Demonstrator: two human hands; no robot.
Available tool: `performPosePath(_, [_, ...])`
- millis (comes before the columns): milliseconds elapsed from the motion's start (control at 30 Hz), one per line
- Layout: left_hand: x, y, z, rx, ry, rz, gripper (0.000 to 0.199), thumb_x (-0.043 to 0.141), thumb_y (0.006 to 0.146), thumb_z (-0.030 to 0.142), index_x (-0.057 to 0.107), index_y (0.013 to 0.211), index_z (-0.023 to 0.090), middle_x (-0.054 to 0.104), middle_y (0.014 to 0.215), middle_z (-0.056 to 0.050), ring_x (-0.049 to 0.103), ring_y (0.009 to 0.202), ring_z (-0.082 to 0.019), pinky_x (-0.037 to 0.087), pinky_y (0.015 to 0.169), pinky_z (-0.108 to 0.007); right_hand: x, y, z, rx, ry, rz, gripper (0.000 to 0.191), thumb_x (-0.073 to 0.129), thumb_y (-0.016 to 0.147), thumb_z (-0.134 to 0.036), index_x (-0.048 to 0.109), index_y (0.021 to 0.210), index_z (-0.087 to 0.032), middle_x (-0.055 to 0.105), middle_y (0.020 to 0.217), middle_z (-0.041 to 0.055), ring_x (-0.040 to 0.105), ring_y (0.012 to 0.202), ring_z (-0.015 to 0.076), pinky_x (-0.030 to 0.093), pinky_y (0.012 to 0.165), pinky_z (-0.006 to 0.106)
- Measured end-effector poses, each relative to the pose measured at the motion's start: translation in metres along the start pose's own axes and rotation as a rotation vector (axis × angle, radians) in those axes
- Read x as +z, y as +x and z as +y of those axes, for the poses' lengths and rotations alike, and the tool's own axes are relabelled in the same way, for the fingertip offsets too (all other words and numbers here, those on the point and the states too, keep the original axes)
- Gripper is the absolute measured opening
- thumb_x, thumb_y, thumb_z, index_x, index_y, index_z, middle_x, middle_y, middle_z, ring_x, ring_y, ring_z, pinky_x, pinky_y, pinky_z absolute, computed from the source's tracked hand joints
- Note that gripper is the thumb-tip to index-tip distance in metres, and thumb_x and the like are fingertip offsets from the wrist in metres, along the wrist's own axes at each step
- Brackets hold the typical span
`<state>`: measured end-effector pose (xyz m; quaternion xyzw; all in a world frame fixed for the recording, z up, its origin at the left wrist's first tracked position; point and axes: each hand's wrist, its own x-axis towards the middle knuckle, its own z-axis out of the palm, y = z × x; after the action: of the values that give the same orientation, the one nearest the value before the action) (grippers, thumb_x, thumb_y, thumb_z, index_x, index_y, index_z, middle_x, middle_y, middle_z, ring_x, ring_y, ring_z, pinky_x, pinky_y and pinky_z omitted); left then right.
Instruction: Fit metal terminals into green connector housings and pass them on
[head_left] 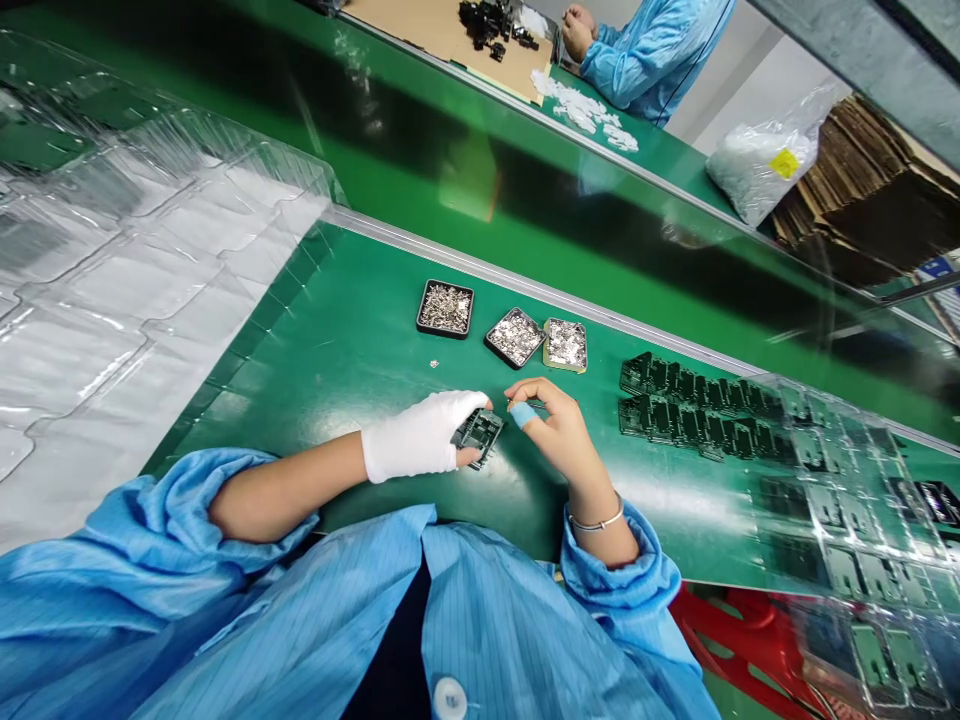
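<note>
The left hand (416,435), in a white glove with bare fingertips, holds a small dark green circuit board (478,432). Its grip is snug, with the thumb on the near side and fingers on the far side. The board is up over the green worktop (300,350), near the middle.

The right hand (559,425) is just to the right of the board. It has a blue cover on its thumb. Its grip is narrow, with the thumb and finger tips close together, but I cannot tell if they pinch a tiny piece.

On the far side are a left dish (445,308), a middle dish (515,338) and a right dish (565,344), all full of shiny metal bits. One tiny metal bit (434,364) lies nearer than the left dish. To the right, more green boards (694,410) stand in two rows.
</note>
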<state>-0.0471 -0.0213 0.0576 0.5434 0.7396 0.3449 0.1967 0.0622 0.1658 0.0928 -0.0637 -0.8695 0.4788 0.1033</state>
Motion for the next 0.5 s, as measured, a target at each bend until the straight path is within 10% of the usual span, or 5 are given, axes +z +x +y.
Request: performPosePath(500, [-0.001,0.002,0.002,0.087,0.226,0.241,0.040,0.063,0.070,0.022,0.054,0.108,0.013,0.064,0.107,-0.014,0.064,0.102,-0.031,0.053,0.089,-0.045,0.023,-0.004,0.000,-0.266,-0.297,-0.021,0.016,0.049,0.084,-0.011,0.057,0.091,-0.023,0.066,0.107,0.0078,0.059,0.104,0.0219,0.047,0.093,0.041])
